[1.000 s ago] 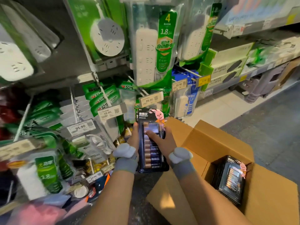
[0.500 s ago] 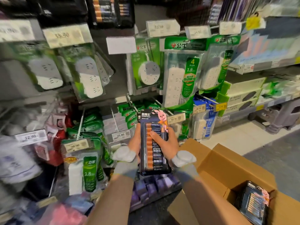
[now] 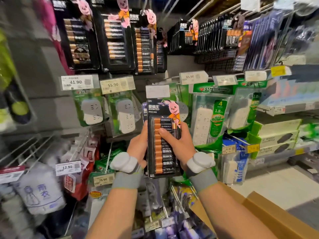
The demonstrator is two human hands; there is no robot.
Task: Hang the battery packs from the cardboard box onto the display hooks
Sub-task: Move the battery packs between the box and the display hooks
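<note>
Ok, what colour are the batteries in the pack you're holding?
The batteries are copper-orange and black, in a black pack; head view shows them best.

DURACELL on battery pack (image 3: 163, 138), price tag (image 3: 117, 85) 55.90

Grey back panel (image 3: 51, 109), stocked shelves (image 3: 283, 110) right, pale floor (image 3: 276, 187).

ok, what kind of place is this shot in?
Most likely a retail store aisle: printed price tags, rows of hanging battery packs, and packaged power strips on display beneath them.
</note>
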